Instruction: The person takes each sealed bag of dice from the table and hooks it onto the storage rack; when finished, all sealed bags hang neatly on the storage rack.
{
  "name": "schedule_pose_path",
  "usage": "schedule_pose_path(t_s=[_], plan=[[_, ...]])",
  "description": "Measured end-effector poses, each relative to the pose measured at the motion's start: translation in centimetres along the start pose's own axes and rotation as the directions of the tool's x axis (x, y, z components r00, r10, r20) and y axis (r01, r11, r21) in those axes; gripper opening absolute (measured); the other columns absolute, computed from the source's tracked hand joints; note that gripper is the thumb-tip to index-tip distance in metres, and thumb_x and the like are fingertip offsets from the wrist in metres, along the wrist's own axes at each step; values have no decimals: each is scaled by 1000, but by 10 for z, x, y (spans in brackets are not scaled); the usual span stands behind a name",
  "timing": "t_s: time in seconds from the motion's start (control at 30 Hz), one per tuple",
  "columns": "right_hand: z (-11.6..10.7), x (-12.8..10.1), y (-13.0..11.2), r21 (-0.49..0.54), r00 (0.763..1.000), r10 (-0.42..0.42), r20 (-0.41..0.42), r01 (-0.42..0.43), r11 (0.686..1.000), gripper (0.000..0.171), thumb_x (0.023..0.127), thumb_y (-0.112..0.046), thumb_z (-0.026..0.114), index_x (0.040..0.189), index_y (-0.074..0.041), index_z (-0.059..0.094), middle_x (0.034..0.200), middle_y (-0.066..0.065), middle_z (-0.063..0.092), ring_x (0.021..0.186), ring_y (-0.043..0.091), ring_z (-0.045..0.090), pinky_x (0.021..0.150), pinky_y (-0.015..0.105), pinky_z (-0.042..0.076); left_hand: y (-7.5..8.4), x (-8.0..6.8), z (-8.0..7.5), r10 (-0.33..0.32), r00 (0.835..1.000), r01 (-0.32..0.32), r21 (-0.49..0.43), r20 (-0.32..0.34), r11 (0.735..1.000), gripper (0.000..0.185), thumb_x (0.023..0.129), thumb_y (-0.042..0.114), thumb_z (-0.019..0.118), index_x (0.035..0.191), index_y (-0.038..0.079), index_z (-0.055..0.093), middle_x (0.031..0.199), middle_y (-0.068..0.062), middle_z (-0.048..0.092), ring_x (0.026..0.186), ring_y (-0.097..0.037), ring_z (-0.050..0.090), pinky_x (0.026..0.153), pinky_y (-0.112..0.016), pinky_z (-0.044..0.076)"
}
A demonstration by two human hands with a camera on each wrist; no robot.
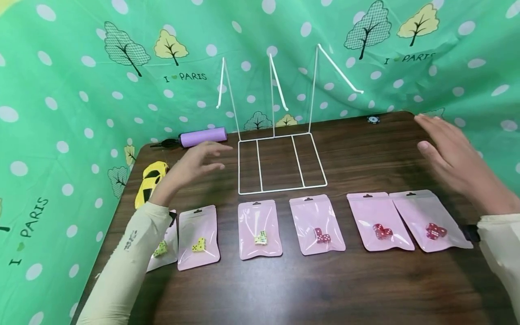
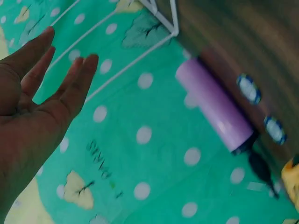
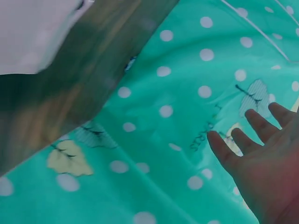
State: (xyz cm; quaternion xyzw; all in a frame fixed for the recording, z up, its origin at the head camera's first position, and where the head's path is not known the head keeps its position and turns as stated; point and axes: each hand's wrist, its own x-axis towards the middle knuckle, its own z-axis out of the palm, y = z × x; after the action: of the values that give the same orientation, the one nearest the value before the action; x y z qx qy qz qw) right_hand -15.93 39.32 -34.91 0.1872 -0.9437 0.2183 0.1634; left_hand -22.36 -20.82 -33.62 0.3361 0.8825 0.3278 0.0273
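Green polka-dot cloth backs a dark wood counter (image 1: 284, 289), where six pink pouches (image 1: 260, 229) of dice lie flat in a row, hang-hole ends toward the white wire rack (image 1: 280, 162), long axes front to back; none hangs yet. Left hand (image 1: 195, 164) and right hand (image 1: 451, 149) hover spread, empty
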Motion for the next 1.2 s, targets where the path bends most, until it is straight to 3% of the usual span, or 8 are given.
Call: schedule_pose_path(t_s=[0.33, 0.57, 0.67, 0.8, 0.87, 1.0, 1.07, 1.2], plan=[[-1, -50, 25, 126, 991, 134, -7, -132, 983, 52, 119, -16, 33, 168, 0, 31, 165, 42, 30, 158, 58, 17, 132, 55, 0, -8, 6, 40, -100, 981, 102, -4, 165, 995, 35, 100, 0, 75, 135, -1, 72, 136, -22, 66, 116, -41, 69, 102, -54, 55], [2, -79, 39, 98, 984, 181, -6, -179, 979, 50, 119, -14, 32, 164, 7, 36, 153, 46, 42, 145, -6, 35, 119, 17, 14, -20, 7, 51, -139, 953, 166, -79, 269, 983, 33, 102, 1, 74, 134, 0, 73, 135, -21, 69, 116, -33, 69, 100, -51, 54], [5, -90, 40, 68, 971, 237, 34, -239, 969, 51, 119, -17, 37, 162, 9, 35, 148, 48, 44, 145, 14, 46, 121, 18, 15, -23, 7, 56, -152, 945, 185, -93, 288, 978, 31, 102, 0, 73, 133, 0, 73, 133, -20, 70, 114, -33, 71, 101, -50, 55], [9, -102, 40, 34, 935, 335, 112, -341, 940, 58, 117, -21, 46, 160, 15, 31, 147, 51, 40, 139, 69, 35, 130, 58, 14, -23, 8, 62, -179, 939, 213, -90, 295, 973, 31, 100, 0, 75, 131, 0, 74, 131, -18, 72, 111, -33, 72, 100, -49, 56], [11, -109, 40, 12, 913, 385, 138, -390, 921, 61, 117, -23, 49, 159, 17, 30, 148, 51, 39, 133, 71, 38, 119, 72, 27, -23, 8, 65, -188, 936, 221, -81, 297, 972, 30, 100, -1, 75, 130, 1, 75, 132, -18, 71, 111, -33, 73, 99, -49, 57], [12, -121, 41, -7, 874, 450, 183, -457, 890, 65, 116, -25, 53, 154, 23, 30, 143, 53, 38, 113, 72, 51, 77, 49, 61, -26, 7, 71, -181, 937, 208, -60, 297, 976, 28, 100, -1, 75, 127, 2, 76, 134, -19, 67, 113, -36, 73, 99, -47, 58], [13, -126, 43, -6, 860, 471, 199, -479, 878, 66, 115, -25, 55, 151, 24, 31, 139, 53, 40, 99, 65, 61, 56, 35, 58, -28, 6, 72, -174, 940, 199, -55, 292, 979, 26, 100, -2, 75, 125, 2, 76, 132, -20, 67, 113, -37, 73, 97, -48, 59], [15, -136, 44, -2, 835, 507, 216, -519, 855, 65, 114, -24, 57, 149, 25, 31, 136, 52, 39, 97, 63, 62, 53, 29, 55, -29, 6, 75, -175, 943, 196, -46, 283, 980, 23, 99, -2, 75, 122, 3, 77, 129, -18, 69, 111, -35, 72, 96, -48, 58]])
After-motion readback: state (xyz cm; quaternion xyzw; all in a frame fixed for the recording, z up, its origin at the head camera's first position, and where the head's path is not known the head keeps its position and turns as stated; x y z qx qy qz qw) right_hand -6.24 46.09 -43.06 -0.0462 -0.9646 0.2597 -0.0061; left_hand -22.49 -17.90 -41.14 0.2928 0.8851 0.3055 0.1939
